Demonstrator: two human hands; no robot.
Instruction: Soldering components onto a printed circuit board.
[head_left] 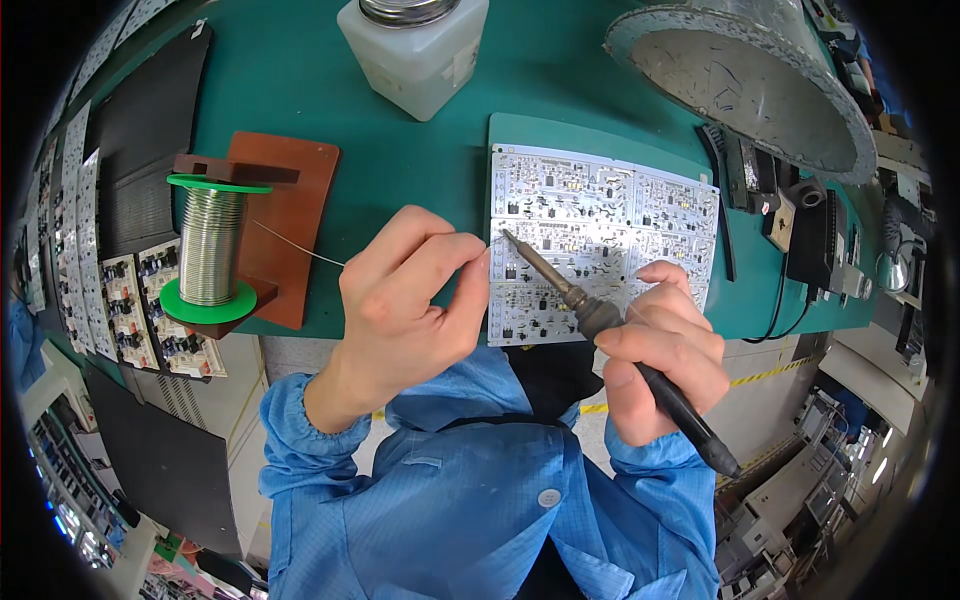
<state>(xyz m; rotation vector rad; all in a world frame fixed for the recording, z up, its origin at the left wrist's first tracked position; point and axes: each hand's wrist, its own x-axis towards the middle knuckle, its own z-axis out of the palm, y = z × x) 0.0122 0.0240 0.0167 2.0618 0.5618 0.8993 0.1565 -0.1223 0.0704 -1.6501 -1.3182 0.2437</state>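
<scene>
A soldering iron (600,320) is gripped in my right hand (665,355), its tip over the left part of a white circuit board panel (570,240). I cannot tell whether the tip touches the board. My left hand (410,300) is closed in a pinch at the panel's left edge. Thin solder wire (300,245) runs from a spool (211,245) with green flanges into that hand; the end past the fingertips is hard to see. The panel carries several repeated circuits and lies on a light green sheet (505,130).
The spool stands on a brown holder (290,230). A white bottle with a metal lid (420,60) stands at the back. A large round metal hood (740,90) hangs over the back right, near a black brush (720,190). Populated boards (150,310) and black sheets lie left.
</scene>
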